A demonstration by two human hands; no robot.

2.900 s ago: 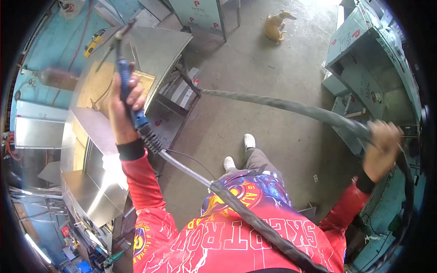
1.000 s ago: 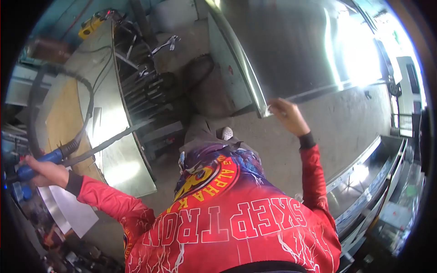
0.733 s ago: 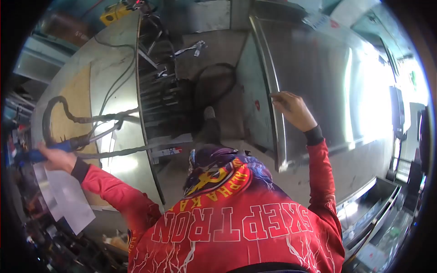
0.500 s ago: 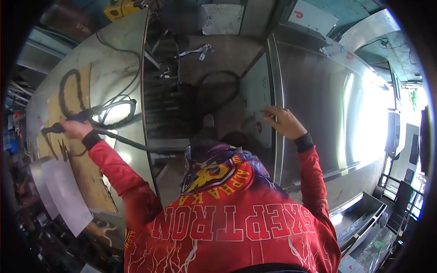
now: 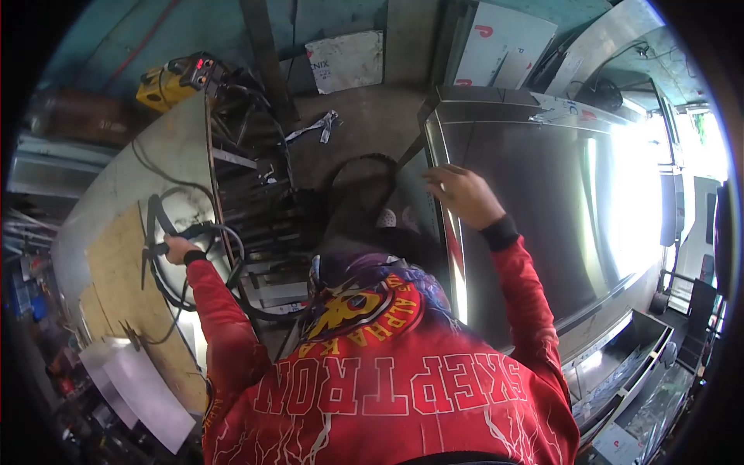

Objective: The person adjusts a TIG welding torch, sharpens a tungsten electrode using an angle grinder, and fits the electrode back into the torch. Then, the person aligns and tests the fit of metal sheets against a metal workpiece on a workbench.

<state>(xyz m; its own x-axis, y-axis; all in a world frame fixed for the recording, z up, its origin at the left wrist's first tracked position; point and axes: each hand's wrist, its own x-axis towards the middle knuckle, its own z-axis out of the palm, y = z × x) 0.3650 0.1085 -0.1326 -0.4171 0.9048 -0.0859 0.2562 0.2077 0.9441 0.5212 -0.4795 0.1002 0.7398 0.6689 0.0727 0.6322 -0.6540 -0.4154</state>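
My left hand (image 5: 180,250) is closed around a black welding torch (image 5: 158,249) above the workbench on the left. A looped black cable (image 5: 237,256) runs from it past my wrist and over the bench edge. On the other side, my right hand (image 5: 466,195) reaches over the near edge of a large shiny stainless steel box (image 5: 527,194), fingers apart and holding nothing. Whether its fingertips touch the metal I cannot tell. Below my left hand, a ground clamp (image 5: 133,335) lies on the bench beside white sheets (image 5: 139,387).
A brown board (image 5: 116,267) covers part of the metal bench (image 5: 116,201). At the back stands a yellow machine (image 5: 174,81) with red lights. Between bench and box, metal bars (image 5: 267,232) sit under the bench edge, and a crumpled strip (image 5: 316,128) lies on the floor.
My view has tilted up, showing more of the back wall and yellow machine. My left hand has drawn the torch in toward the bench's inner edge. My right hand has shifted slightly left.
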